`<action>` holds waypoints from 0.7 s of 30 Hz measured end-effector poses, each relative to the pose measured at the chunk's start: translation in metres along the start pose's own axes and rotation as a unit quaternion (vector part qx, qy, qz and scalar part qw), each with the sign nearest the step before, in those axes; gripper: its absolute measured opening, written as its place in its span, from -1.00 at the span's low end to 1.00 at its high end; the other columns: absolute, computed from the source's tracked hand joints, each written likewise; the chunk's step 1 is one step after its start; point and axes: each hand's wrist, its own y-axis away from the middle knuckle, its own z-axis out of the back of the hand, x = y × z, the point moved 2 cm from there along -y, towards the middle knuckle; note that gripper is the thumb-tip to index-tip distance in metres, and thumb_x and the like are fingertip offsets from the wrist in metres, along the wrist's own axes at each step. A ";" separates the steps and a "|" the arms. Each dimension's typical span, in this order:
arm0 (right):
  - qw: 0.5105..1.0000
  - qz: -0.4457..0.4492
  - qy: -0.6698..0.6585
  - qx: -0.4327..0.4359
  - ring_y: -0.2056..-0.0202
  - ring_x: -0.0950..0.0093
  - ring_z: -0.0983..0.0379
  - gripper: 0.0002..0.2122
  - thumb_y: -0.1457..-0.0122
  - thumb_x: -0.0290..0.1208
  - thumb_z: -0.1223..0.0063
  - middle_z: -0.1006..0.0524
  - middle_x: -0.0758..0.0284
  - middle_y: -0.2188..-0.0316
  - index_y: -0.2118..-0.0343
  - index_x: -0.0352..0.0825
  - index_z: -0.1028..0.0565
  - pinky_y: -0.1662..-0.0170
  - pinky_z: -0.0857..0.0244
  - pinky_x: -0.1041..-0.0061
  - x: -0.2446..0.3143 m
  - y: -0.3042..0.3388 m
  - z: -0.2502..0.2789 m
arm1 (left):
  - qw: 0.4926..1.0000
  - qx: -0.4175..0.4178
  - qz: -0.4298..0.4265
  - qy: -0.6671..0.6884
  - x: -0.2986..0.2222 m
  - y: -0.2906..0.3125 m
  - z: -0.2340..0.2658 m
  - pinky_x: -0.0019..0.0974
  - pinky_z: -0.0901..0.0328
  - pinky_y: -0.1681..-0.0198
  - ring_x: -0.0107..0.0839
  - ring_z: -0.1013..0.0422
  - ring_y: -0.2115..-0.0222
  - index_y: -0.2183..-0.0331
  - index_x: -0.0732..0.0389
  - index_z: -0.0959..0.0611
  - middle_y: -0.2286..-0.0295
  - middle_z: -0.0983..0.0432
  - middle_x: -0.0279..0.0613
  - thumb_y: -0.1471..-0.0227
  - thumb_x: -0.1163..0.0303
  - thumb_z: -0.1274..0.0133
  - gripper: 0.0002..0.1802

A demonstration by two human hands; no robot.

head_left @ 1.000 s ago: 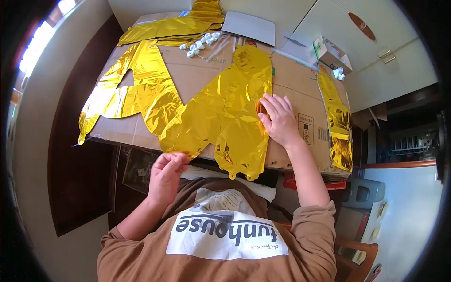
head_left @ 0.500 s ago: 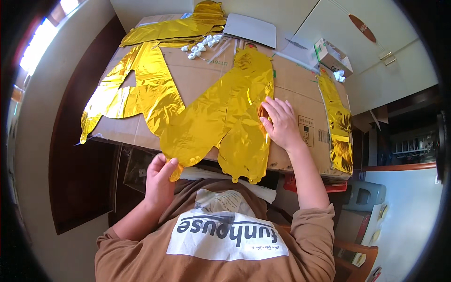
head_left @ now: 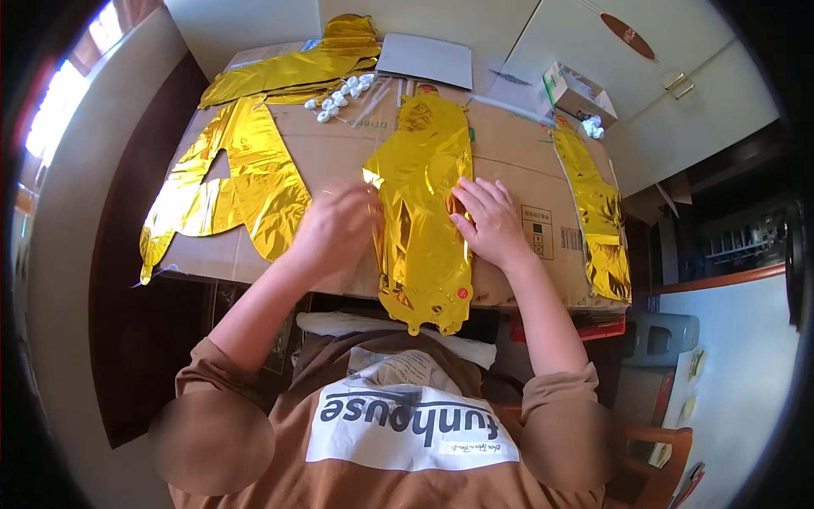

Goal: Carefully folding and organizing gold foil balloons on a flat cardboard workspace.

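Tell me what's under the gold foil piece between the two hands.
Brown cardboard shows on both sides of the gold foil piece, whose lower end reaches past the cardboard's near edge. The surface directly beneath is covered; anything else there cannot be seen.

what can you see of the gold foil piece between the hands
The gold foil piece is shiny, creased and flat-looking, lying front-to-back on the brown cardboard, its lower end passing the near edge. Small tabs and a red dot show there. The right hand touches its right edge; the blurred left hand is at its left, contact unclear.
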 end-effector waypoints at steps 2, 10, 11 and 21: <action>1.000 0.002 -0.004 -0.004 -0.22 0.19 -0.27 -0.58 -0.21 -0.18 -0.12 -0.42 0.26 -0.18 -0.09 -0.24 -0.47 -0.33 -0.01 0.03 0.000 -0.002 -0.001 | 0.975 -0.026 0.053 -0.216 0.020 -0.001 -0.007 0.09 0.02 -0.34 -0.01 -0.17 -0.26 -0.08 0.25 -0.52 -0.17 -0.35 0.03 -0.19 0.18 -0.06 -0.50; 1.000 0.005 -0.001 -0.007 -0.21 0.19 -0.28 -0.59 -0.20 -0.19 -0.14 -0.43 0.26 -0.18 -0.08 -0.24 -0.48 -0.32 -0.02 0.03 -0.001 -0.001 0.000 | 0.969 0.120 -0.097 -0.192 -0.003 -0.013 -0.051 0.10 0.19 -0.39 0.00 0.05 -0.36 -0.27 0.31 -0.28 -0.32 -0.10 0.02 -0.21 -0.04 0.04 -0.21; 1.000 0.007 -0.003 -0.009 -0.21 0.18 -0.28 -0.59 -0.20 -0.20 -0.15 -0.43 0.25 -0.18 -0.08 -0.24 -0.48 -0.32 -0.02 0.03 -0.002 -0.001 -0.001 | 0.967 0.126 -0.112 -0.191 -0.003 -0.015 -0.052 0.10 0.19 -0.39 -0.01 0.05 -0.36 -0.27 0.31 -0.28 -0.31 -0.10 0.02 -0.20 -0.05 0.04 -0.20; 1.000 0.004 -0.008 -0.009 -0.21 0.19 -0.28 -0.57 -0.18 -0.21 -0.17 -0.43 0.25 -0.18 -0.08 -0.26 -0.49 -0.32 -0.02 0.03 -0.003 0.000 -0.001 | 0.976 0.048 -0.123 -0.174 0.005 -0.040 -0.022 0.12 0.10 -0.37 0.00 -0.04 -0.32 -0.24 0.23 -0.36 -0.27 -0.19 0.04 -0.18 0.18 -0.01 -0.35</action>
